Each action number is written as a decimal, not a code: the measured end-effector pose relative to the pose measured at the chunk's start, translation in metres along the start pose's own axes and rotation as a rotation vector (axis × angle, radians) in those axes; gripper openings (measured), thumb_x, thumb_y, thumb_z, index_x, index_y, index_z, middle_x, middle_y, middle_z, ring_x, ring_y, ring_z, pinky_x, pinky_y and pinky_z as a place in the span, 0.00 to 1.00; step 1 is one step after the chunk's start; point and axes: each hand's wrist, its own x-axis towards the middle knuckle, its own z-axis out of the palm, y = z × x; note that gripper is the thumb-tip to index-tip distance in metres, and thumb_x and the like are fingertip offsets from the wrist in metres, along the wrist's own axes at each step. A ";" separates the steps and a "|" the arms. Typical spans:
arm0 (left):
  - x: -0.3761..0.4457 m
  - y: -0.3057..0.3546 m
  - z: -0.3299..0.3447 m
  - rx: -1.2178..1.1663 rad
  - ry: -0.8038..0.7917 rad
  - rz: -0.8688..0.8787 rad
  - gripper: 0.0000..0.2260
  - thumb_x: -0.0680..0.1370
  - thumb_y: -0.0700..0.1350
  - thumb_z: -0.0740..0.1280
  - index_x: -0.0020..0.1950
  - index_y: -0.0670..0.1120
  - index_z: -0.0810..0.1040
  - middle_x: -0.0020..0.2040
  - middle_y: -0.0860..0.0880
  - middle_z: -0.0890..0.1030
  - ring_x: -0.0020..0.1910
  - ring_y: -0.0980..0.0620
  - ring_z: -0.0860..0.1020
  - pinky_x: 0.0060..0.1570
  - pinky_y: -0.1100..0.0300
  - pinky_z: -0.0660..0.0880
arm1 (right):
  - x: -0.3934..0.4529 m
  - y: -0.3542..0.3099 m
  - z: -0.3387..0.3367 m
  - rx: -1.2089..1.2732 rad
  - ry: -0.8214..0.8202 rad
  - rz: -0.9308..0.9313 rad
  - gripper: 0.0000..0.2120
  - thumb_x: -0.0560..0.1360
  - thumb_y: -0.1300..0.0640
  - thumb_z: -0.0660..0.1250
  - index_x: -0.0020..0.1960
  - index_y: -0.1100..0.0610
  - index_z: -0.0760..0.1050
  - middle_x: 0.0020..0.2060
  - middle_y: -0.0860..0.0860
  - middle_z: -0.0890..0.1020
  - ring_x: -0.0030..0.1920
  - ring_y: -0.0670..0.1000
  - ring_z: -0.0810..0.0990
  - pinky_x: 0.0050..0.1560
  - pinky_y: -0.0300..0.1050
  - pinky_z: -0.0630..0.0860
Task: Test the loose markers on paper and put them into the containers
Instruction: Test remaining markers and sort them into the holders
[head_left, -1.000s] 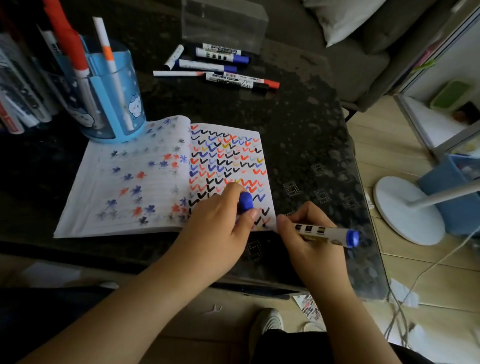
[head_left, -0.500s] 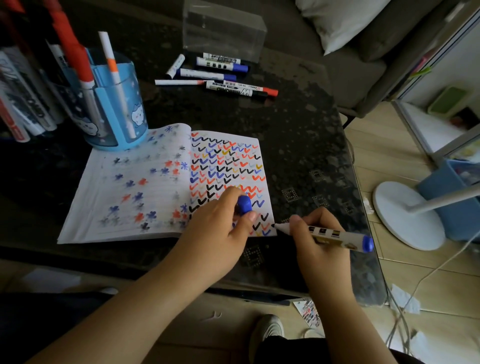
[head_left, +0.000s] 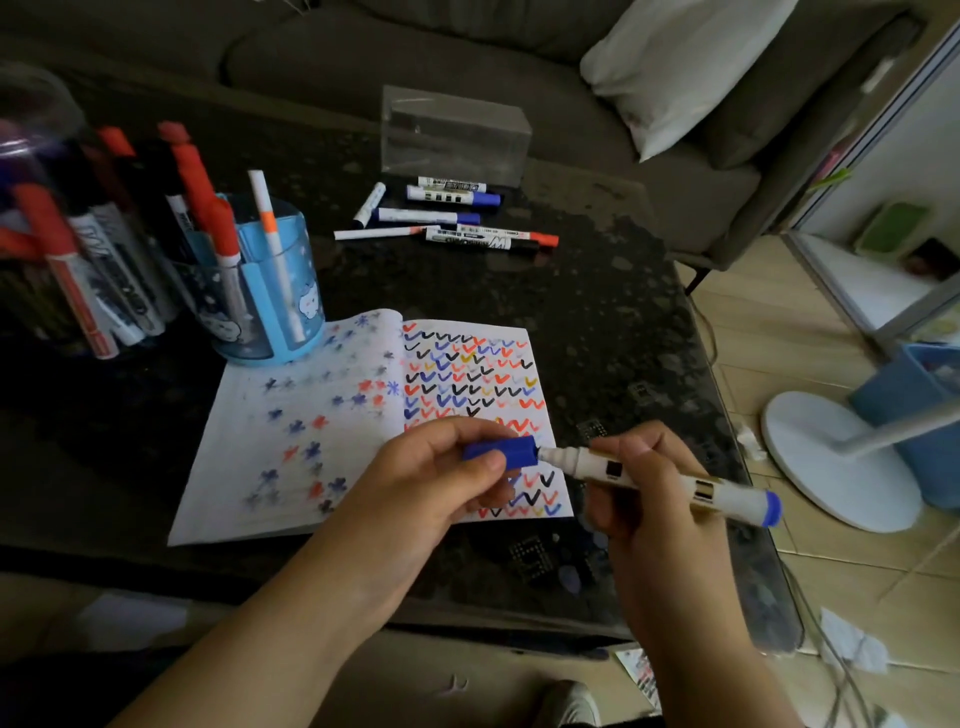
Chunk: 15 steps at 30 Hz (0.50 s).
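Observation:
My right hand (head_left: 644, 499) grips a white marker (head_left: 722, 496) with a blue end, its tip pointing left. My left hand (head_left: 441, 478) pinches the blue cap (head_left: 506, 449), whose mouth sits at the marker's tip. Both hover over the lower right corner of an open notebook (head_left: 311, 415) filled with coloured check marks and stars. Several loose markers (head_left: 452, 215) lie at the table's far side. A blue cup (head_left: 270, 291) and a clear jar (head_left: 62, 249) at the left hold markers.
A clear plastic box (head_left: 454, 135) stands behind the loose markers. The dark table (head_left: 623, 322) ends at the right, where a white fan base (head_left: 836, 457) and a blue bin (head_left: 914, 415) stand on the floor. A sofa with a pillow (head_left: 680, 67) lies beyond.
The marker has lifted off the page and turned tip-left. My left hand has raised the blue cap and brought it to the marker's tip. The view has tilted up.

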 end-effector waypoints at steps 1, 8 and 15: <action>-0.001 0.001 -0.001 0.045 -0.026 0.007 0.08 0.67 0.39 0.68 0.43 0.46 0.83 0.41 0.48 0.84 0.37 0.53 0.80 0.40 0.63 0.76 | 0.000 0.001 0.001 0.006 -0.010 -0.006 0.08 0.68 0.56 0.61 0.30 0.55 0.72 0.23 0.52 0.69 0.25 0.47 0.67 0.25 0.37 0.64; -0.009 0.007 -0.008 0.682 -0.270 0.130 0.09 0.75 0.54 0.60 0.52 0.57 0.76 0.42 0.56 0.82 0.39 0.60 0.80 0.44 0.66 0.74 | 0.005 -0.005 0.001 -0.069 -0.105 0.052 0.11 0.68 0.54 0.64 0.31 0.56 0.66 0.20 0.50 0.67 0.22 0.47 0.64 0.23 0.36 0.62; -0.026 0.000 -0.011 1.146 -0.265 0.461 0.15 0.76 0.65 0.45 0.48 0.59 0.66 0.41 0.59 0.72 0.46 0.59 0.71 0.42 0.68 0.67 | 0.001 0.000 0.011 0.003 -0.070 0.075 0.12 0.67 0.56 0.65 0.28 0.54 0.64 0.24 0.50 0.64 0.25 0.45 0.62 0.25 0.38 0.60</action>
